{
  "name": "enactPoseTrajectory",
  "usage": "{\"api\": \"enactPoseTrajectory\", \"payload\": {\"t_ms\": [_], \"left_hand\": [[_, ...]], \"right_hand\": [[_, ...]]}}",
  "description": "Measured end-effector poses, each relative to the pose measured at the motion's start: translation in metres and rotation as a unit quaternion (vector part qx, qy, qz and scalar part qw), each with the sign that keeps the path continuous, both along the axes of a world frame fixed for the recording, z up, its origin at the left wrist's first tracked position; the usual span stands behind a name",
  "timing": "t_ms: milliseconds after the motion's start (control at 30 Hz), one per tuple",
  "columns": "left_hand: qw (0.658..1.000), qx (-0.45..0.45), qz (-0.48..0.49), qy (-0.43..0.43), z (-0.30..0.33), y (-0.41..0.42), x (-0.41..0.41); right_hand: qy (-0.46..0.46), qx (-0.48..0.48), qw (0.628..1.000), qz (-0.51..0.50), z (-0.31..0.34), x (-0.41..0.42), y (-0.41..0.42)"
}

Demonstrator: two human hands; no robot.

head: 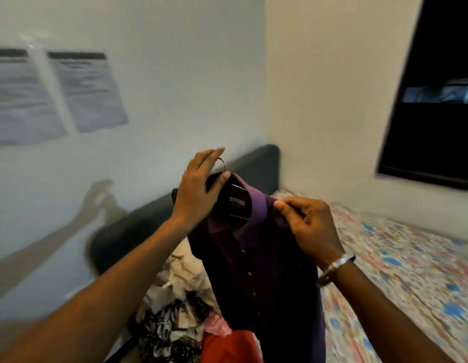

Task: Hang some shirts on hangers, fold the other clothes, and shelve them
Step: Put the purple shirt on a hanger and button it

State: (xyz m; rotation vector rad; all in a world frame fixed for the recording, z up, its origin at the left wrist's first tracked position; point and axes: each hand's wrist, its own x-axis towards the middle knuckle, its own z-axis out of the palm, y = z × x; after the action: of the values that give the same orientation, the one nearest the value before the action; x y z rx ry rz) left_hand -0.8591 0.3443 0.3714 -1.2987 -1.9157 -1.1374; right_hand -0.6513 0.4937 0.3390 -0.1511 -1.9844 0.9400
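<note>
Pale bedroom walls form the background, with two blurred paper sheets [54, 93] fixed at the far left and a dark padded headboard [256, 163] beneath them. Below, a pile of unfolded clothes [180, 305] lies on the bed, including patterned, cream and red pieces. At centre, the left hand [198, 189] holds up the hanger [223, 166] near its metal hook, thumb curled against the neck and the longer fingers [214, 153] extended past the hook. The purple shirt [253, 271] hangs from this hanger, raised above the pile, buttoned front toward the camera. The right hand [311, 226], wearing a metal bracelet [337, 265], pinches the shirt's shoulder cloth between thumb and bent fingers, probably seating it on the hanger arm. At right, the floral bedsheet [397, 271] and a dark window [437, 100] complete the scene. The shirt appears light, soft and limp; it is best gripped at collar or shoulder seams, with the stiff hanger bearing its weight.
</note>
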Motion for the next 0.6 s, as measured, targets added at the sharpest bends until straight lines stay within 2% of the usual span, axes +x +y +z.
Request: {"api": "enactPoseTrajectory", "payload": {"t_ms": [67, 267, 600], "left_hand": [[0.997, 0.024, 0.063, -0.029, 0.002, -0.038, -0.013], [0.974, 0.027, 0.223, -0.022, 0.027, -0.161, -0.027], [0.894, -0.019, 0.448, 0.021, 0.136, -0.413, -0.053]], "right_hand": [[0.016, -0.019, 0.999, 0.046, 0.022, -0.024, -0.017], [0.045, 0.003, 0.981, 0.188, 0.092, -0.097, -0.079], [0.124, 0.007, 0.916, 0.382, 0.216, -0.218, -0.273]]}}
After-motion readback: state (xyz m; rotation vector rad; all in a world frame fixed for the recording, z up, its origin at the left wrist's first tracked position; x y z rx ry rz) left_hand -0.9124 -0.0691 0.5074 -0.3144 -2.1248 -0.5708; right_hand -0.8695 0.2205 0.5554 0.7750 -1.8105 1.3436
